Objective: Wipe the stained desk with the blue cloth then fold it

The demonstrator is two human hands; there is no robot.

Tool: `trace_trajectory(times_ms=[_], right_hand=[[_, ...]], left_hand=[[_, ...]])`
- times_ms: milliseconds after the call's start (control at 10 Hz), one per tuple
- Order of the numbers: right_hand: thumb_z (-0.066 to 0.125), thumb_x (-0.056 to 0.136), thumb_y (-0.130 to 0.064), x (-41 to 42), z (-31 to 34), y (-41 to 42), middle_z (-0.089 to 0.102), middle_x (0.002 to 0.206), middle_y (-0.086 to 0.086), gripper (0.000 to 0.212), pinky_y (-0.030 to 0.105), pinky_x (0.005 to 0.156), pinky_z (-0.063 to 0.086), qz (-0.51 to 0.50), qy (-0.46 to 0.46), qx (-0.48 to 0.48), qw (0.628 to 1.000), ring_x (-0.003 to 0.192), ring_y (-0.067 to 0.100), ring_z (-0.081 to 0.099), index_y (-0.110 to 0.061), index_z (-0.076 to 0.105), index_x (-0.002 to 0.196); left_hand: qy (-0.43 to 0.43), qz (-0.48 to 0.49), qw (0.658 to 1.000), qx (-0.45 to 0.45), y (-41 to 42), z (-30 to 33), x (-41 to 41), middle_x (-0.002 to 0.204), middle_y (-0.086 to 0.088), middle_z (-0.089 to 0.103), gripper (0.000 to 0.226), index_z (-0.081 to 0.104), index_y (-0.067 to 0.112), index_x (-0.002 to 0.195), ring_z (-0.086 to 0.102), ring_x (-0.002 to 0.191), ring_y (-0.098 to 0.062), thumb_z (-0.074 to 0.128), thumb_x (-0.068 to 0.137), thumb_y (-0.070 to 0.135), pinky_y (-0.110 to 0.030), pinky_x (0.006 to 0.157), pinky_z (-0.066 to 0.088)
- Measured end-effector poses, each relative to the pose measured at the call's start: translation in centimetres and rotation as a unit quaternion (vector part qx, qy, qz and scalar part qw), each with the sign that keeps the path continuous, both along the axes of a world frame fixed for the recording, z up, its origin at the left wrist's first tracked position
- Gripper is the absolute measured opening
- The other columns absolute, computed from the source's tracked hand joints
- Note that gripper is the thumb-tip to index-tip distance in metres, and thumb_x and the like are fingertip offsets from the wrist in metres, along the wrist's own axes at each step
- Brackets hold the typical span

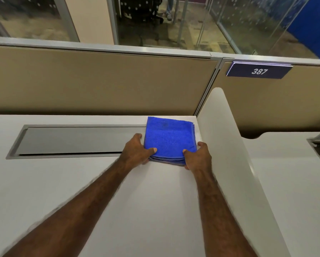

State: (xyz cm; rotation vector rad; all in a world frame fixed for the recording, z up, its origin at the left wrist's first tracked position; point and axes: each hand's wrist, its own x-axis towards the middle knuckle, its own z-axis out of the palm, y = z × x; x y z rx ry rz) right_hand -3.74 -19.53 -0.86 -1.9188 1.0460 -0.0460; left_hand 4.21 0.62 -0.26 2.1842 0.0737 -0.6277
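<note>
Left hand (137,150) and right hand (199,155) each pinch near corners of the folded blue cloth (169,138), flat on the white desk (155,201) beside the divider (227,145).

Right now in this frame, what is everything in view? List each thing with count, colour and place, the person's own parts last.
desk: one, white, fills the foreground.
cloth: one, blue, folded into a layered square, on the desk by the divider, partly over the tray's right end.
cable tray: one, grey lid, set into the desk left of the cloth.
divider: one, white, upright to the right of the cloth.
partition: tan panels with grey trim, behind the desk.
sign: one, dark blue, reads 387, on the right panel.
left hand: one, grips the cloth's near left corner.
right hand: one, grips the near right corner.
</note>
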Motion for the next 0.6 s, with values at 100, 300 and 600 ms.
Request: trace_trajectory(times_ms=[100, 300, 600], right_hand=[[0.075, 0.095, -0.015, -0.2, 0.3, 0.0, 0.061, 0.141, 0.016, 0.062, 0.05, 0.098, 0.061, -0.017, -0.035, -0.027, 0.999, 0.123, 0.036, 0.065, -0.011, 0.046, 0.15], [0.073, 0.097, -0.019, -3.2, 2.7, 1.8, 0.061, 0.139, 0.012, 0.052, 0.043, 0.096, 0.058, 0.007, -0.044, -0.121, 0.992, 0.125, 0.033, 0.064, -0.012, 0.052, 0.145], [0.069, 0.099, -0.047, -12.9, 6.6, 6.0, 0.054, 0.156, 0.002, 0.063, 0.038, 0.114, 0.047, 0.147, -0.063, -0.186, 0.97, 0.142, 0.024, 0.052, -0.023, 0.049, 0.153]], left_hand=[[-0.006, 0.003, 1.0, -0.031, -0.4, 0.0, -1.3, 0.12, -0.013, 0.07, 0.084, 0.038, 0.015, 0.154, 0.074, 0.074, -0.019, 0.086, 0.086, 0.031, -0.019, 0.048, 0.054], [-0.044, -0.041, 0.998, 0.013, -0.1, 2.0, -4.7, 0.137, -0.012, 0.065, 0.083, 0.037, 0.012, 0.156, 0.069, 0.116, -0.029, 0.081, 0.09, 0.037, -0.042, 0.092, 0.062], [-0.168, -0.007, 0.981, 0.092, 4.5, 7.4, -14.7, 0.159, -0.008, 0.047, 0.074, 0.039, 0.014, 0.159, 0.055, 0.138, -0.024, 0.068, 0.098, 0.044, -0.038, 0.112, 0.05]])
